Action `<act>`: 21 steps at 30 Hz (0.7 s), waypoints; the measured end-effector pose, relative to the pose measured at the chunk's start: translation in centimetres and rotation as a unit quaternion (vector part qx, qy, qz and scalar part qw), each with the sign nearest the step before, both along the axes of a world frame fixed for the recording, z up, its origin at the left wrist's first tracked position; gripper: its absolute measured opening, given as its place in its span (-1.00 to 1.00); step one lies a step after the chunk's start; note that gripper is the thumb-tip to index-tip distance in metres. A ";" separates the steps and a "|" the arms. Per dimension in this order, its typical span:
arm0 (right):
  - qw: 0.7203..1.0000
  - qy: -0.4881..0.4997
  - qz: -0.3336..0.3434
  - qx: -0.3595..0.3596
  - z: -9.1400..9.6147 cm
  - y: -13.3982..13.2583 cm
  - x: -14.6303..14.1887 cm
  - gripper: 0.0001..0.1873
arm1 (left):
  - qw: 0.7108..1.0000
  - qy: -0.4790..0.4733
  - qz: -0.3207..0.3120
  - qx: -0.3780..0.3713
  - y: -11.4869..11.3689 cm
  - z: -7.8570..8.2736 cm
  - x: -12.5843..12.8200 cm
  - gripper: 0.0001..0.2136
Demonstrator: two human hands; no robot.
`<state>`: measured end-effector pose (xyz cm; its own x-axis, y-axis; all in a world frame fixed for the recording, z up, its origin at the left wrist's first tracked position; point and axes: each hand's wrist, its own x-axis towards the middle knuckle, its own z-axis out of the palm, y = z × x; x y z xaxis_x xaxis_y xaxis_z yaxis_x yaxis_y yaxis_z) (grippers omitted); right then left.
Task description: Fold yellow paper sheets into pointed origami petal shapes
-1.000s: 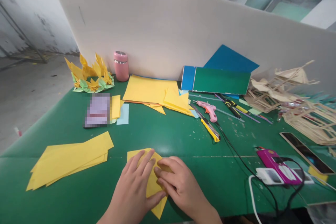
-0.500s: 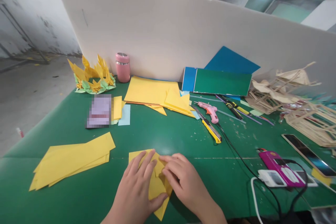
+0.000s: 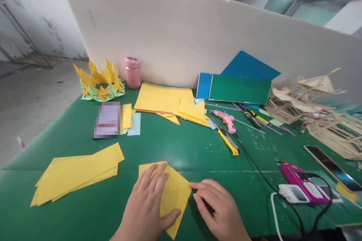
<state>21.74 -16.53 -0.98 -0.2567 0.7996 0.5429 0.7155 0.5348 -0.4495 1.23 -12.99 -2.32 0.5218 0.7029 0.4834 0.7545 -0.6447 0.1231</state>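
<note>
My left hand (image 3: 151, 199) lies flat with fingers spread on a folded sheet of yellow paper (image 3: 177, 192), pressing it against the green table. This paper has a pointed corner on its right and another at the bottom; part of it is hidden under the hand. My right hand (image 3: 216, 207) is at the right corner, its index fingertip touching the edge. The thumb there is apart from the index finger, and the other fingers are curled. Left of my hands is a loose stack of yellow paper strips (image 3: 79, 171).
Farther back are a paper crown (image 3: 102, 83), a pink flask (image 3: 132, 73) and yellow sheets (image 3: 161, 98). A pink glue gun (image 3: 226, 120) and a yellow utility knife (image 3: 227, 141) lie right of centre. Cables, a magenta power bank (image 3: 302, 180) and a phone (image 3: 333, 167) are at right.
My right hand has moved right and slightly toward me. The paper's right flap, folded inward before, now lies spread out to a corner. My left hand has stayed in place.
</note>
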 end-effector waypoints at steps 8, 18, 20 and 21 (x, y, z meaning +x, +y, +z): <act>0.999 -0.023 -0.006 -0.031 -0.2 0.3 -0.4 -0.81 | 1.000 -0.014 -0.002 -0.023 0.1 -0.4 -0.1 -0.48; 0.984 -0.129 0.086 -0.092 -0.3 1.4 -2.2 -0.59 | 0.999 -0.018 -0.026 -0.034 0.1 0.0 -0.4 -0.48; 0.984 -0.125 0.094 -0.086 -0.2 1.4 -2.1 -0.60 | 0.998 -0.030 -0.033 -0.040 0.0 0.2 -0.4 -0.52; 0.984 -0.121 0.098 -0.082 -0.2 1.4 -2.1 -0.62 | 0.998 -0.039 -0.033 -0.045 0.0 0.2 -0.4 -0.56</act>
